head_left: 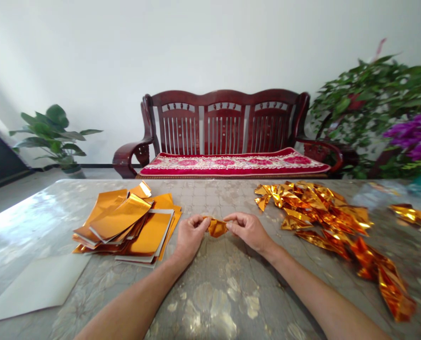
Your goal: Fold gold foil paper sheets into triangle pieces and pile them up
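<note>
Between my two hands, over the middle of the table, is a small folded piece of gold foil paper point(217, 228). My left hand point(192, 233) pinches its left end between thumb and fingers. At the right end, my right hand point(248, 231) grips it in the same way. Left of my hands lies a loose stack of gold foil sheets point(122, 217), some with pale undersides showing. To the right spreads a heap of folded gold foil pieces point(316, 208), shiny and crumpled, trailing toward the near right.
A pale sheet point(37, 285) lies flat at the near left of the patterned table point(210, 293). Clear plastic point(380, 193) sits at the far right. Beyond the table stand a wooden bench point(224, 123) with a red cushion, a potted plant point(56, 137) and leafy greenery point(366, 104).
</note>
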Available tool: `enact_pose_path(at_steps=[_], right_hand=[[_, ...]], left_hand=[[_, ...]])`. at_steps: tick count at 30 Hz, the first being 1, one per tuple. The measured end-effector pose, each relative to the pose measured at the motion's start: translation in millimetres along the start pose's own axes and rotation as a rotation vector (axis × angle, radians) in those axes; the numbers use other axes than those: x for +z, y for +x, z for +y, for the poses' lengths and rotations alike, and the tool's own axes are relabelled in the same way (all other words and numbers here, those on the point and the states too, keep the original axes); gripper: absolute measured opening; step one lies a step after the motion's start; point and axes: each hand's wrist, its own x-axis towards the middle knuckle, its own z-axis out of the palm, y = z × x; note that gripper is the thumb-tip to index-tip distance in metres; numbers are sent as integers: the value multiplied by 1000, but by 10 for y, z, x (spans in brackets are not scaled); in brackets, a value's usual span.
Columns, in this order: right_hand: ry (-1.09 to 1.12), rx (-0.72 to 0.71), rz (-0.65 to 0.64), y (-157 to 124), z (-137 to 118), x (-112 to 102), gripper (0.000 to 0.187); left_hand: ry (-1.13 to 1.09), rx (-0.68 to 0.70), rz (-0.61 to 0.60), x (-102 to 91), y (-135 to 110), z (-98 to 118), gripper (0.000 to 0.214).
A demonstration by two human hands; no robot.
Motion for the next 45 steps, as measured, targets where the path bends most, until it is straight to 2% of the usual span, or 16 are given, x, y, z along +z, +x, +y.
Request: enact_pose_path(at_steps=[4,8,22,28,45], right_hand=[[-75,18,47,18,28,12,29],[-63,51,44,35,60,17,27],[228,152,-42,-8,-40,-40,36],[287,157,-63,-4,16,-39,40],[221,130,-43,22,12,-10,33]], left_hand=[[-27,11,-62,38,-15,-46,27],[43,42,-76,48,-21,-81,25],[93,54,20,-2,-12,-11,26],[45,30,46,0,-7,34,25],[56,21,5,-1,8,-16,25]])
